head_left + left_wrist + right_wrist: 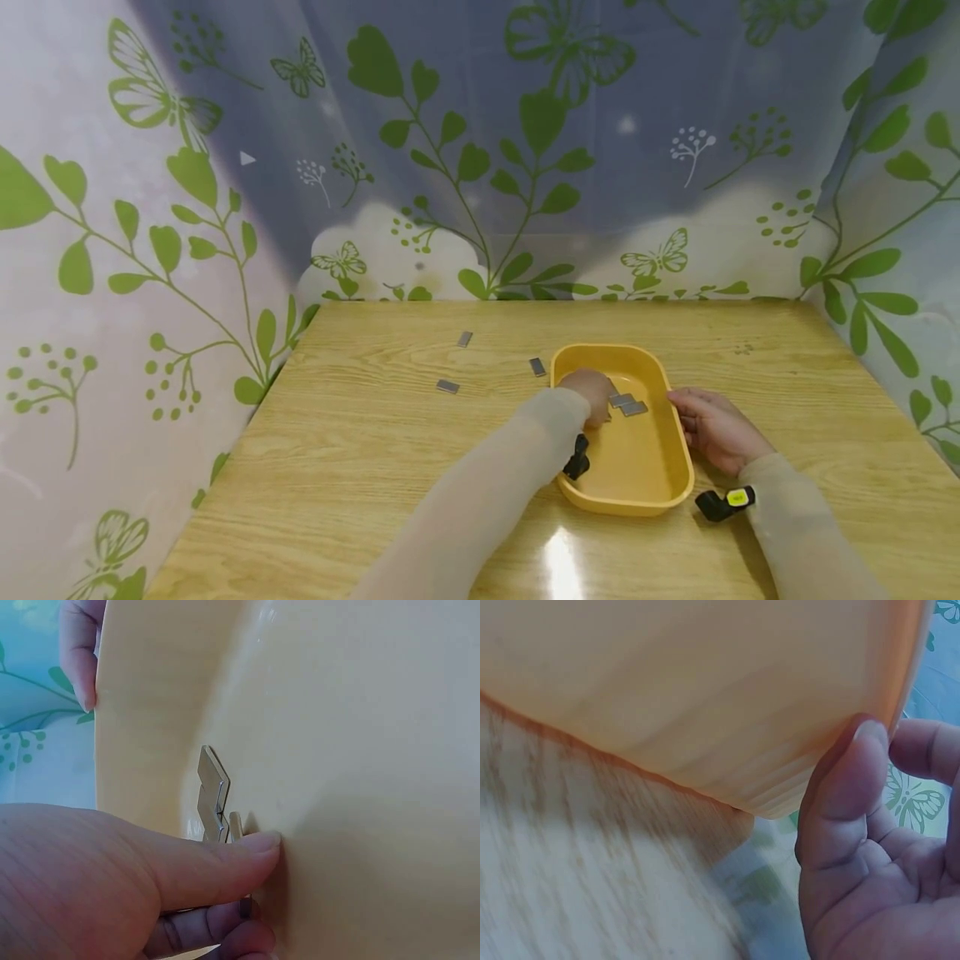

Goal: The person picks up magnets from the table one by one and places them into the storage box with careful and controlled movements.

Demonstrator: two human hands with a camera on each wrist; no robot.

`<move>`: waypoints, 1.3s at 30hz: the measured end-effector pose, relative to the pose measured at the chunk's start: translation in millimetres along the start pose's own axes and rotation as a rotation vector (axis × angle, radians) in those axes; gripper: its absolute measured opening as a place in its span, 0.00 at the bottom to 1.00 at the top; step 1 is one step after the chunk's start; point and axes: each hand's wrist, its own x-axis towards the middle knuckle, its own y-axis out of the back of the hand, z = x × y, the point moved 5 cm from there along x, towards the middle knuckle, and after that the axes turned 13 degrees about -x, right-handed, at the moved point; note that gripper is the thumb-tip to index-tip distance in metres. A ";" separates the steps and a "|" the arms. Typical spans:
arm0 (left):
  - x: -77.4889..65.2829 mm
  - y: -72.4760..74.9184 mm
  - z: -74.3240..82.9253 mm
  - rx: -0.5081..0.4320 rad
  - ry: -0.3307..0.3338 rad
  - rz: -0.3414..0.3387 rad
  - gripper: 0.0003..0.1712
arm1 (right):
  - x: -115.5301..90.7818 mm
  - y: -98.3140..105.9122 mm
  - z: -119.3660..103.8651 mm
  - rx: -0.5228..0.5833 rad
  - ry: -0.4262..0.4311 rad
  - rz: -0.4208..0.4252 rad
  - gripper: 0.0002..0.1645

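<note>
My left hand (588,397) reaches into the yellow plastic basin (618,505), thumb and fingers pinching a small grey metal plate (246,907), mostly hidden behind the fingers. Beside the thumb, another thin plate (236,823) shows partly. Two rectangular grey plates (634,408) lie overlapping on the basin floor, just right of the left hand. My right hand (720,429) is at the basin's right side. In the right wrist view, its thumb (855,772) presses the outer wall and the index finger meets the rim, gripping it lightly.
Three more grey plates lie on the wooden table left of the basin: one far back (465,339), one near the rim (537,367) and one farther left (447,387). A leaf-and-butterfly patterned curtain (480,167) encloses the table's back and sides.
</note>
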 end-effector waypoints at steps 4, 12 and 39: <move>-1.2 2.0 -0.4 -0.027 0.010 0.010 0.08 | -0.1 -0.2 -0.5 0.010 -0.004 -0.001 0.19; 2.2 3.3 -2.2 -0.051 0.046 0.055 0.02 | 0.0 -1.5 -1.5 0.010 0.003 -0.014 0.18; 17.2 -6.8 1.3 -0.024 -0.097 0.119 0.14 | 1.0 -2.3 -0.9 0.011 0.013 -0.021 0.19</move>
